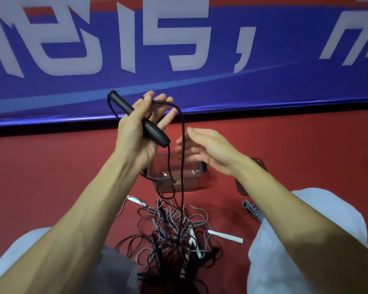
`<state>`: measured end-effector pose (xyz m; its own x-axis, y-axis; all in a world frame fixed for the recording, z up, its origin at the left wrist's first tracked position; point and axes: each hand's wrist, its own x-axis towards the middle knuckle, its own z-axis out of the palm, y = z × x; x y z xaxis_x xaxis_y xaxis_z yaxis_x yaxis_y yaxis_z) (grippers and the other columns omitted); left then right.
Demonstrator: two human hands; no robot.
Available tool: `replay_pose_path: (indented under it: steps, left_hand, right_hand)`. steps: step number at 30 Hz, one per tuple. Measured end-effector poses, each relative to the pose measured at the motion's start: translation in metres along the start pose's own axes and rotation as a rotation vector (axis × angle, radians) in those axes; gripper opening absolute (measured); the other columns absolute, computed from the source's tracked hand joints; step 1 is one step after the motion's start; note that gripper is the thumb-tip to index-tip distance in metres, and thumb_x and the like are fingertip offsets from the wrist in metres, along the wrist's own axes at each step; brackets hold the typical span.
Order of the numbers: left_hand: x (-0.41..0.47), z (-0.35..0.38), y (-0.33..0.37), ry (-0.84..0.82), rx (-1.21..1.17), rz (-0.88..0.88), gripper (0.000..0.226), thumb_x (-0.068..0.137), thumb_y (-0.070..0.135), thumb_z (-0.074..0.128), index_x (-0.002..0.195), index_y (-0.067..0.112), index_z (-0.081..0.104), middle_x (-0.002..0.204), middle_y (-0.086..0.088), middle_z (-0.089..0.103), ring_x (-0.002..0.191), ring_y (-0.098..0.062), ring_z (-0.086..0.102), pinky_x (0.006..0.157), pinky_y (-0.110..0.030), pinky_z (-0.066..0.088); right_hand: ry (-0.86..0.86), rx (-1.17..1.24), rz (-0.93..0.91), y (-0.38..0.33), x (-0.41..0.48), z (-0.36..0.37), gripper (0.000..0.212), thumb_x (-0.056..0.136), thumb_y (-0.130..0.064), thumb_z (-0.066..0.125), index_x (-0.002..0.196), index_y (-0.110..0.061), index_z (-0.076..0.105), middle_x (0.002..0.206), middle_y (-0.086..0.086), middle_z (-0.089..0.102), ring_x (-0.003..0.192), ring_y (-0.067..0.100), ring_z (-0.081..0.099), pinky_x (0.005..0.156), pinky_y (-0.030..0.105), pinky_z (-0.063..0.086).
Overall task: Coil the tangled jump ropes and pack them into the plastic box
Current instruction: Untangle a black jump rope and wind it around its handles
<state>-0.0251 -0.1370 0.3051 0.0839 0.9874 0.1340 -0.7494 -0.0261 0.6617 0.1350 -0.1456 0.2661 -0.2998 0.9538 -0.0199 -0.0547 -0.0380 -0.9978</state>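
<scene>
Left hand point(136, 132) is raised above the floor; black handle point(154, 132) is pinned across the palm by the thumb, fingers stretched out. Black rope point(182, 132) is draped over those fingertips point(164, 98) and hangs straight down into the pile. Right hand point(206, 149) is held flat and loose, nothing gripped, motion-blurred, just beside the hanging rope and above the box.

Blue banner point(263, 88) with large white characters is stretched across the back. Red floor point(51, 166) is seen below it.

Tangled pile point(170, 232) of black and grey ropes is heaped between the knees, handles mixed in.

Clear plastic box point(191, 174) is set on the floor just beyond the pile, partly hidden by the right hand; the hanging rope is seen passing in front of it.

Grey bundle point(252, 210) is laid apart at the right, beside the right forearm.

White handle point(225, 236) is laid at the pile's right edge.
</scene>
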Motion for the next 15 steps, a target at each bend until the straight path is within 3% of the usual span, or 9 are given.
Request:
replay_pose_path:
  steps: [4, 10, 15]
  left_hand:
    - [0.006, -0.011, 0.009, 0.052, -0.167, 0.005, 0.011, 0.1, 0.012, 0.051, 0.095, 0.006, 0.059, 0.082, -0.008, 0.072, 0.085, -0.021, 0.073, 0.073, -0.033, 0.06]
    - [0.005, -0.01, 0.002, 0.084, -0.247, -0.043, 0.014, 0.1, 0.01, 0.053, 0.095, 0.0, 0.061, 0.086, -0.01, 0.069, 0.083, -0.022, 0.074, 0.075, -0.034, 0.061]
    - [0.008, -0.008, 0.001, 0.115, -0.227, -0.049, 0.011, 0.099, 0.008, 0.053, 0.094, 0.002, 0.061, 0.089, -0.012, 0.071, 0.085, -0.023, 0.073, 0.077, -0.036, 0.061]
  right_hand:
    - [-0.057, -0.097, -0.093, 0.001, -0.001, -0.002, 0.012, 0.097, -0.007, 0.054, 0.1, -0.013, 0.064, 0.09, 0.001, 0.072, 0.086, 0.018, 0.07, 0.077, 0.028, 0.055]
    - [-0.022, -0.24, -0.094, 0.008, 0.002, 0.0, 0.012, 0.089, 0.0, 0.065, 0.092, -0.012, 0.065, 0.088, 0.003, 0.067, 0.084, 0.011, 0.067, 0.078, 0.033, 0.06]
    - [0.031, -0.272, -0.129, 0.009, 0.005, 0.002, 0.017, 0.089, 0.006, 0.061, 0.086, -0.011, 0.061, 0.084, 0.007, 0.062, 0.079, 0.018, 0.068, 0.07, 0.042, 0.061]
